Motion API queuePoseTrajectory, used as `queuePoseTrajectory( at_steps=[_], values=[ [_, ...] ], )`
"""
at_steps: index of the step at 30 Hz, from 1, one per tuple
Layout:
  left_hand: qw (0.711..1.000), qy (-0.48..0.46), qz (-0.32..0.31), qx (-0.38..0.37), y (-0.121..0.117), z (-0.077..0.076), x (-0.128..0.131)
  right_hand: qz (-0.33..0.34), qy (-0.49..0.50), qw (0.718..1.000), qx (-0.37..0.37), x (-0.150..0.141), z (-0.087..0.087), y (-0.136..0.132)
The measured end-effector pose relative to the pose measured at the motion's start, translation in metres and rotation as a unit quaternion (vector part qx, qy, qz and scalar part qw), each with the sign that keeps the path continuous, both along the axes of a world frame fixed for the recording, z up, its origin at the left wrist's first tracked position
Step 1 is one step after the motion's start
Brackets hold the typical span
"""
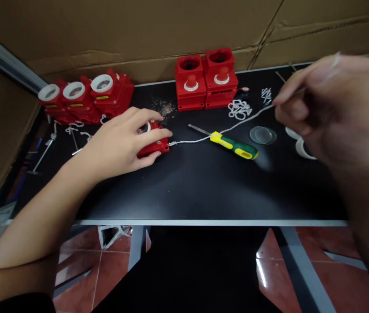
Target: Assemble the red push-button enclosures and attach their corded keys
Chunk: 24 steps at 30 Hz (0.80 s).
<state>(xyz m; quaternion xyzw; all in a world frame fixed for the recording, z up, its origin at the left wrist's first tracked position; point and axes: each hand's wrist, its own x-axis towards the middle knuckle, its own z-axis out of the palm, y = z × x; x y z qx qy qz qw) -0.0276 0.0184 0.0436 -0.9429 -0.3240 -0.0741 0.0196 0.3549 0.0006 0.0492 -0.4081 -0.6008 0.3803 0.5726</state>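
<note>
My left hand (119,145) lies over a small red housing (162,142), its fingers bent round the top and sides; most of the housing is hidden. From a hole at the housing's corner runs a thin white cord (192,141), knotted there. My right hand (337,100), raised at the right and partly blurred, pinches the cord's other end between thumb and fingers. The cord rises toward that hand and crosses a green and yellow screwdriver (236,147) lying on the black tabletop (184,191).
Three red housings with white rings (101,83) stand at the left, with cords and small metal hammers. Two red housings (191,89) stand against the cardboard wall (152,34). Cord loops (239,109), clear discs (263,135) and white rings (303,150) lie at the right.
</note>
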Motion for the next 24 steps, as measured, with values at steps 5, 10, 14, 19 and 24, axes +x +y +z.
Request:
queuePoseTrajectory(
  at_steps=[5,10,14,19,24],
  values=[
    [0.999,0.053,0.005,0.005,-0.009,0.006,0.007,0.093,-0.078,0.993,-0.002,-0.001,-0.003,-0.013],
    [0.992,0.123,0.011,0.026,-0.009,0.009,0.013,0.136,-0.122,0.983,0.02,-0.001,-0.009,-0.013],
    [0.989,0.148,0.032,0.007,-0.007,0.015,0.021,0.138,-0.145,0.979,0.028,0.001,-0.011,-0.013],
    [0.975,0.219,0.019,-0.004,-0.005,0.028,0.03,0.144,-0.179,0.973,0.029,0.003,-0.014,-0.012],
    [0.976,0.209,0.035,-0.051,-0.005,0.036,0.034,0.143,-0.186,0.971,0.041,0.002,-0.014,-0.018]
  ],
)
